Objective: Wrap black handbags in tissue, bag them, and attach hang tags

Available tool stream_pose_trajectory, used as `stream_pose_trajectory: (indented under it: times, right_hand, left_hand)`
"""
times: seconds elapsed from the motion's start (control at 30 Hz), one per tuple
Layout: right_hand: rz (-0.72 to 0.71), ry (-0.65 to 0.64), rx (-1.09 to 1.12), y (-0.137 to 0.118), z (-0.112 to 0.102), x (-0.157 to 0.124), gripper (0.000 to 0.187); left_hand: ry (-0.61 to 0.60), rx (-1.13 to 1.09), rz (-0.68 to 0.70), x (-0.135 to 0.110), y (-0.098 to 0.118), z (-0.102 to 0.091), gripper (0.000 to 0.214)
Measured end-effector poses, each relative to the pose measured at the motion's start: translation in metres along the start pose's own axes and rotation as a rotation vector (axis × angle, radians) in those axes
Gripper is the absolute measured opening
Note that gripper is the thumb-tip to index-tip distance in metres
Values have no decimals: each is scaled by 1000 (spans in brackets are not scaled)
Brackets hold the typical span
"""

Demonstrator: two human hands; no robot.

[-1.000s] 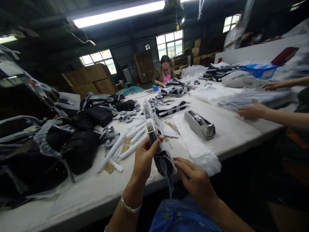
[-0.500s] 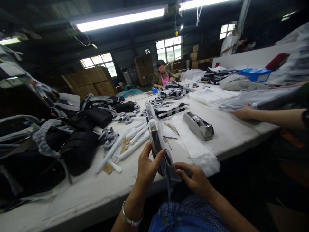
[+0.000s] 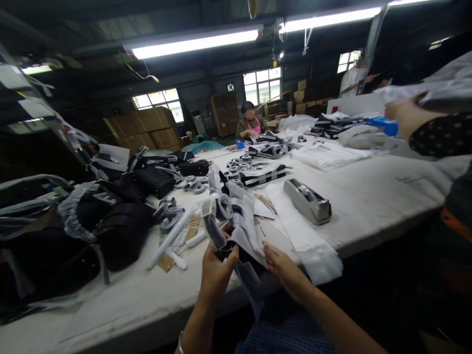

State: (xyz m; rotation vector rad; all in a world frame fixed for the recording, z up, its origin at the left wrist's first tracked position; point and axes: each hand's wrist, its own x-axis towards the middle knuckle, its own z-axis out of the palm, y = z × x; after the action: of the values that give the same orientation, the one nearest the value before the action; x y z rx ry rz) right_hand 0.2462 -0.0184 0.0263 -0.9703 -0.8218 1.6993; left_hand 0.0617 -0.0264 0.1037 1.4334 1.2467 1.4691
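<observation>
My left hand (image 3: 216,273) is closed around a black strap with a gold buckle inside a clear plastic sleeve (image 3: 230,223), held just above the near edge of the white table (image 3: 368,196). My right hand (image 3: 282,268) sits to the right of it, fingers pinching the lower part of the same sleeve. The sleeve's top is bent over to the left, and its loose end hangs below my hands.
Black bags in plastic (image 3: 110,221) pile up on the left. White wrapped rods (image 3: 173,236), coiled grey straps (image 3: 167,214), a grey tape dispenser (image 3: 308,199) and a white sheet (image 3: 306,238) lie ahead. A co-worker's arm (image 3: 427,128) lifts a plastic stack at right; another person (image 3: 249,120) sits at the far end.
The sleeved strap stood upright before and now bends over to the left as my hands dropped lower. The co-worker's hands lifted off the table with a plastic stack.
</observation>
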Motion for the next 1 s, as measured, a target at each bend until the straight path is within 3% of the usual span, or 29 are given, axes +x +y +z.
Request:
stream_pose_trajectory:
  times: [0.1,0.27,0.47,0.6,0.7,0.8,0.9,0.97,1.0]
  right_hand:
    - [104,-96,90,-10,8,4,56]
    - [299,-50,91,-28,15,9,59]
    - [153,-102,83,-35,34,1,66]
    - [87,-46,3,-61,37,17,74]
    - [-56,37,11,-104,35,53,65]
    - [-256,126,60,-165,35,111,45]
    - [-462,306,-23,-231,36,184,39]
    - [-582,494,-257,-266,36,230,39]
    - [-603,522,-301,-279,35,250,41]
  left_hand:
    - [15,-78,-17,5,-7,-13,18]
    - [67,-301,-80,10,-11,-20,22]
    - [4,-358,-75,15,9,-16,22]
    - [-102,-381,10,53,24,-6,19]
    - [-188,-442,115,98,38,10,38]
    - [-211,-487,91,133,42,21,55]
    - [-177,-477,-20,141,26,22,47]
    - [-193,-428,-108,135,6,17,39]
    - [-195,-399,-150,129,-5,14,36]
